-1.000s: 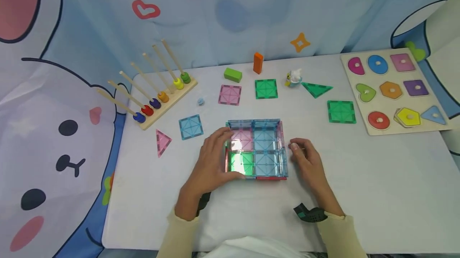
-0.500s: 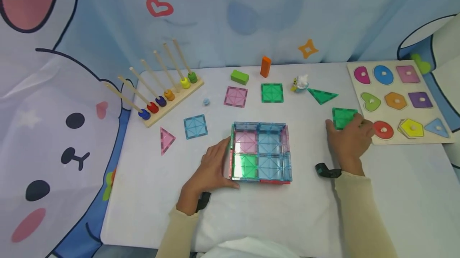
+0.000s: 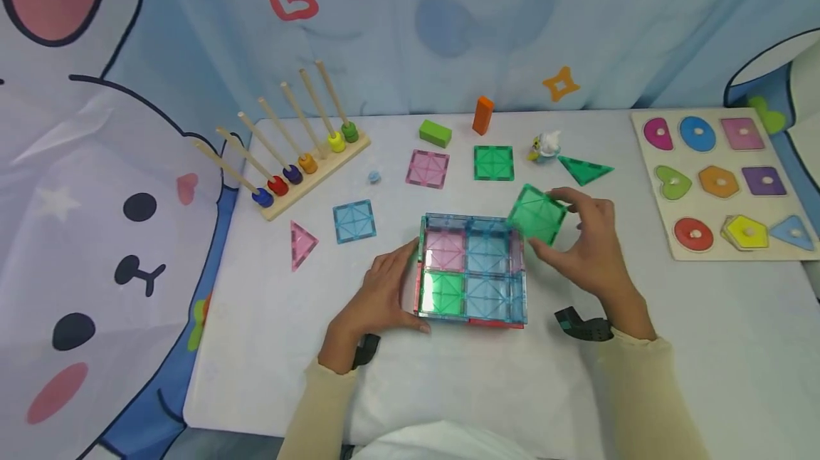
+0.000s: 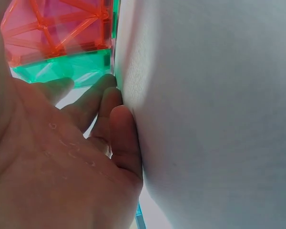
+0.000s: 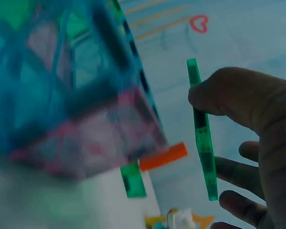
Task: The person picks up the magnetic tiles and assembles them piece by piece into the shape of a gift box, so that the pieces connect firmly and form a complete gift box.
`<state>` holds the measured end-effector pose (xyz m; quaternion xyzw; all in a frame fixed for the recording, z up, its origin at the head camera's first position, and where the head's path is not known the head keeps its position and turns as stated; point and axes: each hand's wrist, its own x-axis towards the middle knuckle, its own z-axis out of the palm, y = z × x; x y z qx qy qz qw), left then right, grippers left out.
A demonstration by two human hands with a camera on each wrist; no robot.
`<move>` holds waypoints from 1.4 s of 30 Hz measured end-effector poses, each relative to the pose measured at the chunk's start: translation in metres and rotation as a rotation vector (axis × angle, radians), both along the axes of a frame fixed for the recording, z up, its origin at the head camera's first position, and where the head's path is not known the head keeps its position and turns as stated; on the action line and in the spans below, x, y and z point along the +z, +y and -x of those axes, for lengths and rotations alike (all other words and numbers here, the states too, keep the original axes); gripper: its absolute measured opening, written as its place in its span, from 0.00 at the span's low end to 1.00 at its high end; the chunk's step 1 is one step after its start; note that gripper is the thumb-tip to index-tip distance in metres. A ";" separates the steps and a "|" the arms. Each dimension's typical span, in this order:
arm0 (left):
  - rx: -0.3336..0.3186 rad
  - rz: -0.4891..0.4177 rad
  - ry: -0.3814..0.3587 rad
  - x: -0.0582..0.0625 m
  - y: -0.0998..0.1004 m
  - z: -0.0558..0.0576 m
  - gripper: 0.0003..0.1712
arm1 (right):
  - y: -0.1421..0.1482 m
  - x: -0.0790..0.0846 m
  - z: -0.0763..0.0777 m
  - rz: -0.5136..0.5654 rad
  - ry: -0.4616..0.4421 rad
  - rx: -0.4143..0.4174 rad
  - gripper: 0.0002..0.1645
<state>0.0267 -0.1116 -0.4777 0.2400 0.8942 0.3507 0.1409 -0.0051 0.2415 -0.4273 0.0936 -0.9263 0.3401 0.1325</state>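
Note:
A low open box of translucent magnetic tiles (image 3: 474,219) stands on the white table, its visible squares blue, pink and green. My left hand (image 3: 376,298) lies along its left side, fingers toward the far corner and thumb near the front corner. Red and green wall tiles (image 4: 62,67) show beyond its fingertips in the left wrist view; whether they touch is unclear. Over the box's back right corner, my right hand (image 3: 592,250) pinches a green square magnetic tile (image 3: 538,214) between thumb and fingers. In the right wrist view this green tile (image 5: 203,133) appears edge-on, lifted and apart from the box.
Behind the box lie a pink square tile (image 3: 428,169), a green square (image 3: 494,163) and a green triangle (image 3: 584,170). A blue square (image 3: 354,221) and pink triangle (image 3: 303,245) lie left. A bead-peg stand (image 3: 327,170) and shape puzzle board (image 3: 698,189) flank them.
My right hand reached right to the green square tile, picked it up and brought it left to the box. My left hand stays at the box's left side.

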 end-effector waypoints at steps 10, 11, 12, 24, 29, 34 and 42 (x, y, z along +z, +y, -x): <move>-0.022 -0.024 -0.015 0.000 0.001 0.004 0.82 | -0.040 0.007 -0.007 -0.151 -0.045 0.287 0.57; -0.023 -0.025 -0.014 0.000 0.000 0.004 0.82 | -0.040 0.005 -0.008 -0.148 -0.051 0.288 0.57; -0.023 -0.025 -0.013 0.001 0.000 0.004 0.82 | -0.039 0.004 -0.009 -0.133 -0.062 0.284 0.57; -0.009 -0.124 -0.125 0.014 -0.026 0.017 0.62 | 0.004 -0.038 -0.082 0.408 -0.126 0.048 0.47; 0.226 0.087 0.070 0.028 -0.049 0.042 0.42 | -0.003 -0.056 -0.112 0.359 -0.282 0.148 0.60; 0.273 0.388 0.087 0.032 -0.057 0.068 0.45 | -0.035 -0.074 -0.116 0.291 -0.194 0.130 0.65; 0.330 0.486 0.163 0.023 -0.058 0.072 0.44 | -0.047 -0.084 -0.107 0.180 -0.052 0.065 0.63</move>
